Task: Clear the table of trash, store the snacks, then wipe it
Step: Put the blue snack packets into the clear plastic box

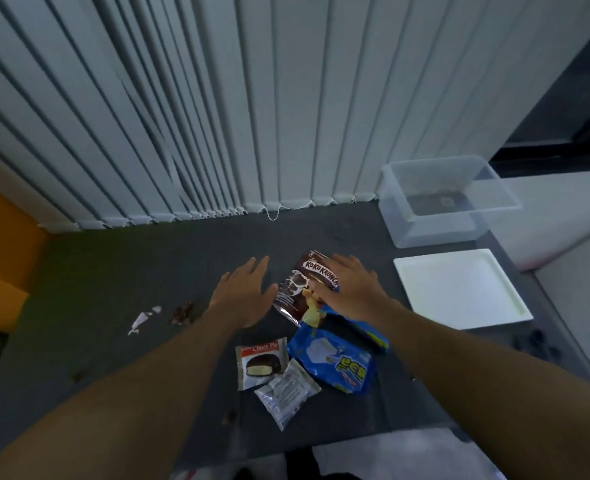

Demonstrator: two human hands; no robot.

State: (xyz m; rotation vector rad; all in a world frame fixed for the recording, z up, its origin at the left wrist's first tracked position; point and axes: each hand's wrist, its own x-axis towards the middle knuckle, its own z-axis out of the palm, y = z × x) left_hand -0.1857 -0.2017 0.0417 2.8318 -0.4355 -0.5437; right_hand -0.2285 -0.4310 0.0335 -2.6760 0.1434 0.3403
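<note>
On the dark table (120, 271) lie several snack packs. My right hand (350, 289) rests flat, fingers spread, on the top edge of a brown Koko Krunch pouch (297, 289). My left hand (247, 294) hovers open just left of that pouch, holding nothing. Nearer me lie a blue snack bag (338, 362), a Choco Pie pack (260, 363) and a small clear-white sachet (286, 393). A yellowish wrapper (312, 311) pokes out under my right wrist. Torn white paper scraps (141, 318) and brown crumbs (182, 313) lie to the left.
A clear plastic box (442, 209) stands at the table's back right, with its white lid (460, 289) lying flat in front of it. Dark crumbs (536, 341) sit near the right edge. Vertical blinds (217, 116) hang behind the table.
</note>
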